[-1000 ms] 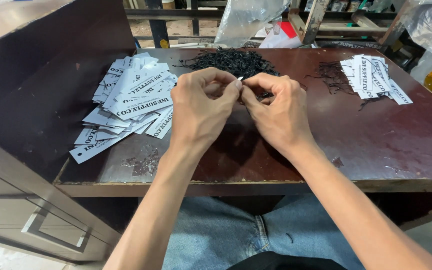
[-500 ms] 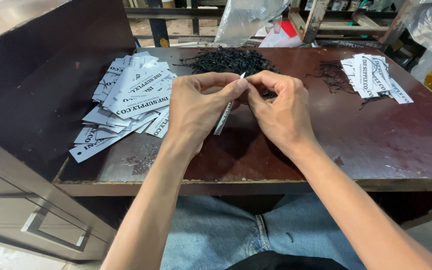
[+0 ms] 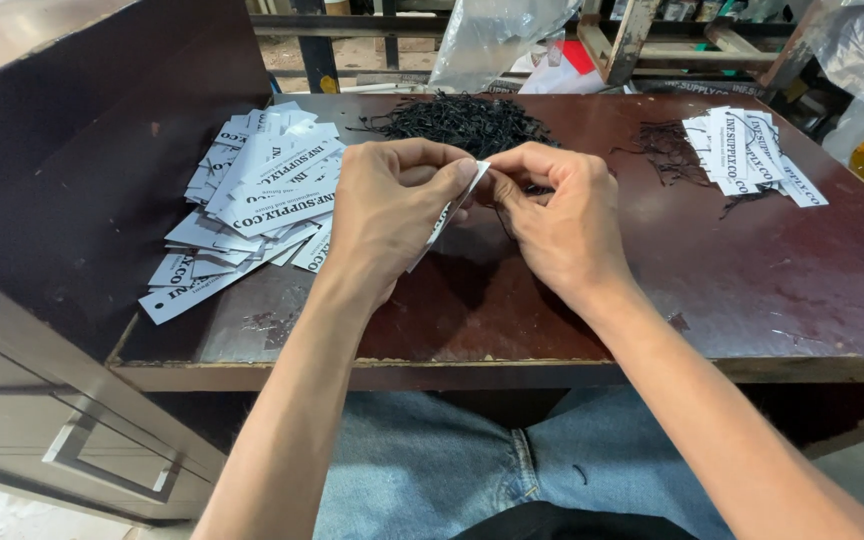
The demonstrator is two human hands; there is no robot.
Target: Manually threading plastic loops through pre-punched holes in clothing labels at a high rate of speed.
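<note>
While I sit at the dark red-brown table (image 3: pixel 752 290), which fills the middle of the frame, my jeans (image 3: pixel 422 470) show below its front edge. On its left side lies a loose heap of white paper tags (image 3: pixel 252 200); a smaller stack of tags (image 3: pixel 747 150) sits at the upper right, with a few black strings (image 3: pixel 667 150) beside it. A pile of black strings (image 3: pixel 462 120) lies at upper centre, just behind my hands. My left hand (image 3: pixel 387 215) is pinched narrow on one white tag (image 3: pixel 452 205), thumb and forefinger at its top end, the rest hanging down past my palm. My right hand (image 3: pixel 562 220) meets it at that same end, fingertips closed on a thin black string (image 3: pixel 502 215) that I can barely make out.
</note>
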